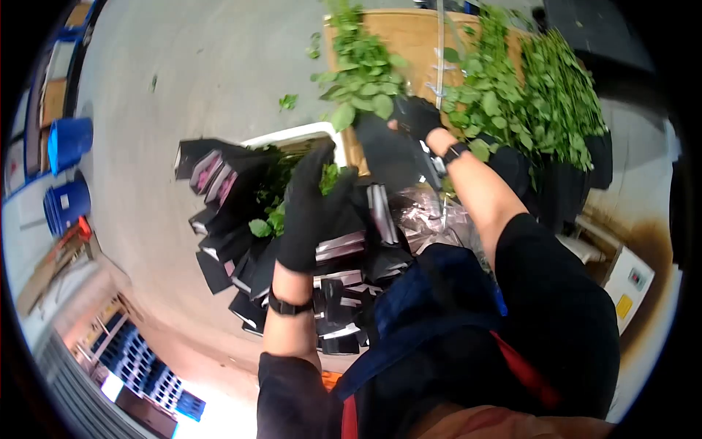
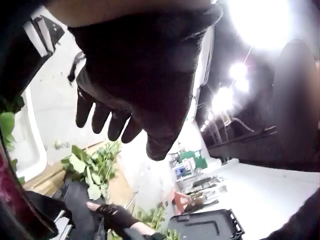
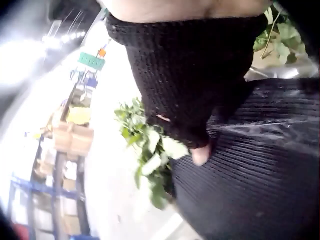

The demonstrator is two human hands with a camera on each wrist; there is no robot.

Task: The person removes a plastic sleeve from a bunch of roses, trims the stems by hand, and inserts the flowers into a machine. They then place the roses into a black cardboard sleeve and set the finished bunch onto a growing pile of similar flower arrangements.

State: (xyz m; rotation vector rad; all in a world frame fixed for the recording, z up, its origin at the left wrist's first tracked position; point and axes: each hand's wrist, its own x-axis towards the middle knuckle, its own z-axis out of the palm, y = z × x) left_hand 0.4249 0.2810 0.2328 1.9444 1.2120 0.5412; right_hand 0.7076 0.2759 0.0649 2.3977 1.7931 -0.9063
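Note:
My right hand [image 1: 417,118], in a black knit glove with a bare fingertip showing, grips the edge of a black ribbed wrap [image 3: 250,170]. Green leafy stems [image 1: 362,88] stick out beyond the wrap's far end, over a wooden board. My left hand [image 1: 307,197] is gloved too and holds nothing. Its fingers stretch out straight in the left wrist view, above a white tub [image 1: 322,129]. Around and below it are several black-wrapped bunches [image 1: 219,175], some with pink flowers showing at their ends.
More leafy bunches [image 1: 545,110] in black wraps lie on the right side of the wooden board [image 1: 398,36]. Crumpled clear plastic [image 1: 431,216] lies close in front of my body. Blue bins [image 1: 67,206] stand at the left, and loose leaves [image 1: 288,102] lie on the floor.

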